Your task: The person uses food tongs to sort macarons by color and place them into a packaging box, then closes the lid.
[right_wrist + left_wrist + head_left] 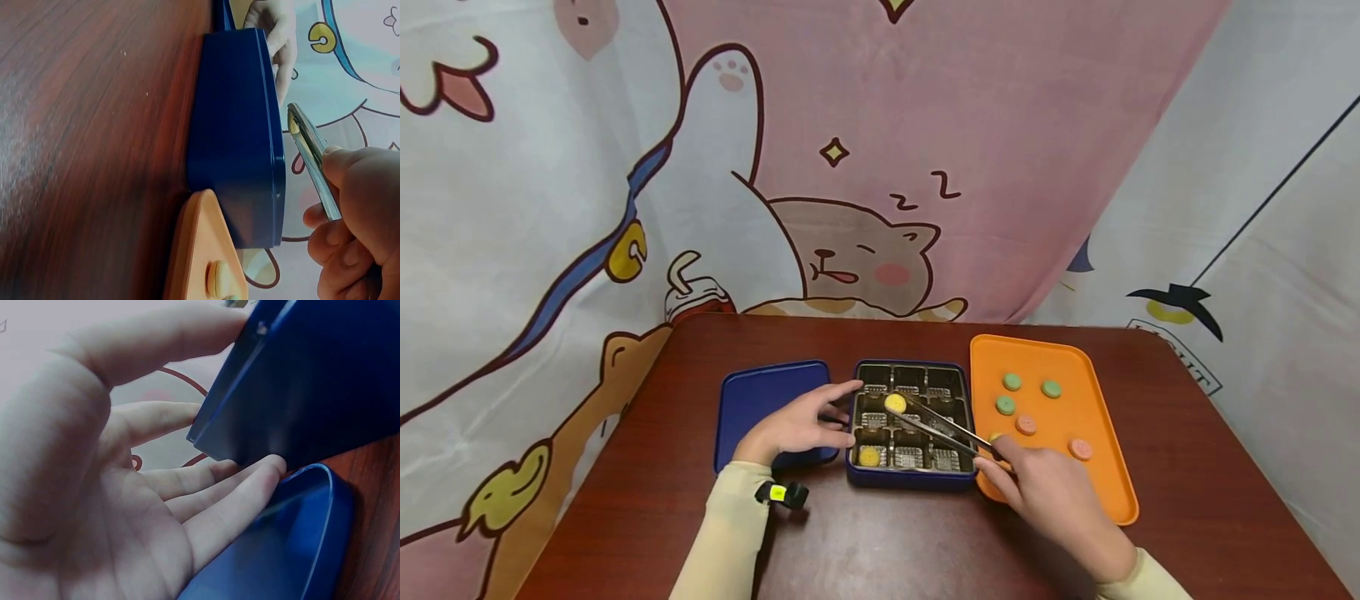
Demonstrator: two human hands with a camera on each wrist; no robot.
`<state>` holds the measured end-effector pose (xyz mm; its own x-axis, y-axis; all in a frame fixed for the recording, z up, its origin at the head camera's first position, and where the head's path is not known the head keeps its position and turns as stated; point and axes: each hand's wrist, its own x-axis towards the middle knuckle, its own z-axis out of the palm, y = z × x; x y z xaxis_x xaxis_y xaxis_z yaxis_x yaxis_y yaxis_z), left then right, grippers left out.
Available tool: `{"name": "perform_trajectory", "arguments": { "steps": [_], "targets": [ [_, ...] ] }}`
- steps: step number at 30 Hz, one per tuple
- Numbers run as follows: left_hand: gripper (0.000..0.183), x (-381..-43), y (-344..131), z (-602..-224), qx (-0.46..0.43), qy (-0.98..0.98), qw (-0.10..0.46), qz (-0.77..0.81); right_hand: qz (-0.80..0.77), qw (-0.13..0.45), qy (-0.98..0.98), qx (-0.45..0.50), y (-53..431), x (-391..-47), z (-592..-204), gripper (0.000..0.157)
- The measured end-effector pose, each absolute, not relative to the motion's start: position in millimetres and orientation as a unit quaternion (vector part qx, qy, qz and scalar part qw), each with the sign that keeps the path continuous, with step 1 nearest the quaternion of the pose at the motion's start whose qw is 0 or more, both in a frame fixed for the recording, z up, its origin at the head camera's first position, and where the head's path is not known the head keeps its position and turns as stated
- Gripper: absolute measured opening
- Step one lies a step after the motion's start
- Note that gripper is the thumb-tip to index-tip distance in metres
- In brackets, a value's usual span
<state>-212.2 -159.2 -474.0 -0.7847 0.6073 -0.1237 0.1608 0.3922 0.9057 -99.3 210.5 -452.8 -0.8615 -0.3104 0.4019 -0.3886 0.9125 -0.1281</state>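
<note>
Metal tongs are held in my right hand, thumb and fingers around their arms. Between the tong tips sits a yellow macaron, over the left part of the middle row of a blue tin with a divided black plastic insert. Another yellow macaron lies in the tin's front left compartment. My left hand touches the tin's left side with extended, spread fingers, thumb near the front and index finger at the far corner. The left wrist view shows the fingertips against the tin's blue wall.
An orange tray right of the tin carries several green and pink macarons, plus a yellow one partly hidden by my right hand. A blue lid lies left of the tin, under my left hand. A patterned cloth hangs behind the table.
</note>
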Motion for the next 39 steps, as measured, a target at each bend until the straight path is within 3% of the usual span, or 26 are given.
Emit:
{"name": "perform_trajectory", "arguments": {
  "steps": [39],
  "targets": [
    [0.091,-212,-159,-472,0.238,0.804,0.228,0.495,0.107,0.176,-0.962,0.181,201,-98,-453,0.031]
  ]
}}
